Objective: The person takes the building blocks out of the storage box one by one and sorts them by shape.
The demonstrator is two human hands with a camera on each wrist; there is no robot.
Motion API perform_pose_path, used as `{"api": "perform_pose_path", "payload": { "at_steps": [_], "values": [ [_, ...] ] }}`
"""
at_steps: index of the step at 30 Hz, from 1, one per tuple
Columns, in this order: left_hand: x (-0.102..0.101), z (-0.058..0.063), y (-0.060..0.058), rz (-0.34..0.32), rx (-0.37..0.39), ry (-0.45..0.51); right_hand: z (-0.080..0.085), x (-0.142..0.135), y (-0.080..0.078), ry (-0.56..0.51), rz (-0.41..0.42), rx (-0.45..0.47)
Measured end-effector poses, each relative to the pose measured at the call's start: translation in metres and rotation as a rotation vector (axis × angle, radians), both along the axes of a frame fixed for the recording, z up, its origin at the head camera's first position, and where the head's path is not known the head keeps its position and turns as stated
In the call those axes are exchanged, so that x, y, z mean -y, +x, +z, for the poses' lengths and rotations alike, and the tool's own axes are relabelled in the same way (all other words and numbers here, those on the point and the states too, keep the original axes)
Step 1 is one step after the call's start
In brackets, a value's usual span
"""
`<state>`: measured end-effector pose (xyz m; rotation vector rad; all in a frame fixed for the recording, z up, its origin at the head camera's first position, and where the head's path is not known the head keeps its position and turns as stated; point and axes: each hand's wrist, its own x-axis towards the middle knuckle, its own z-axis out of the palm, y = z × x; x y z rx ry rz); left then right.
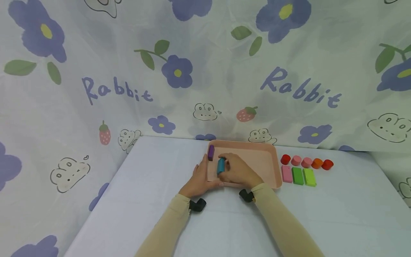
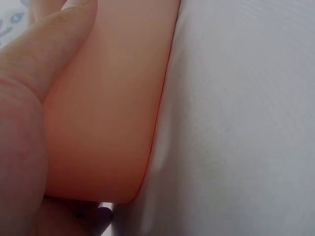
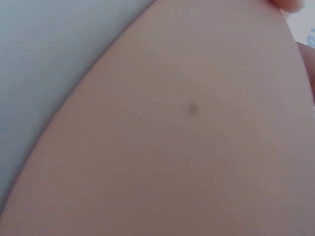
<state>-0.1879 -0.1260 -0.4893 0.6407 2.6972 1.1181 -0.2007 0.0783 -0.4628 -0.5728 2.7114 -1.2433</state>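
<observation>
A teal block (image 1: 221, 166) is held lengthwise over the left part of the pink tray (image 1: 257, 157), pinched between the thumb and fingers of my right hand (image 1: 240, 170). My left hand (image 1: 199, 181) rests around the tray's front left corner. Its fingers lie straight along the left side, and its thumb (image 2: 49, 46) lies along the outer front wall in the left wrist view. At the tray's back left corner, beyond the left fingertips, a purple block (image 1: 211, 152) sits inside. The right wrist view is filled by the tray's wall (image 3: 162, 128), which hides the teal block.
Right of the tray, several red, pink and orange cylinders (image 1: 307, 162) stand in a row. In front of them lie a pink block (image 1: 287, 174), a green block (image 1: 298, 176) and a yellow-green block (image 1: 309, 177). A patterned curtain (image 1: 179, 107) hangs behind the white table (image 1: 224, 228).
</observation>
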Motion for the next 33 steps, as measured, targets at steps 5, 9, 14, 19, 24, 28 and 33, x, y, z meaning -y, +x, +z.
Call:
{"api": "perform_pose_path", "payload": {
  "at_steps": [5,9,14,19,24,28,33],
  "values": [
    [0.000,0.000,0.001,0.008,0.005,0.001,0.004,-0.007,0.005,0.026,-0.016,-0.019],
    [0.000,0.000,0.002,0.020,0.011,0.008,0.006,-0.015,0.009,0.053,-0.031,-0.046],
    [-0.001,0.001,0.003,0.028,0.004,0.010,0.007,-0.025,0.014,0.064,-0.056,-0.075],
    [-0.002,0.001,0.002,0.033,-0.006,0.004,0.008,-0.036,0.020,0.053,-0.079,-0.085],
    [-0.003,0.002,0.003,0.043,0.013,0.010,0.013,-0.045,0.025,0.074,-0.112,-0.059],
    [-0.003,0.001,0.003,0.050,0.022,0.011,0.016,-0.053,0.029,0.091,-0.155,-0.031],
    [-0.003,0.000,0.002,0.049,0.017,0.029,0.021,-0.062,0.033,0.096,-0.184,-0.043]
  ]
}}
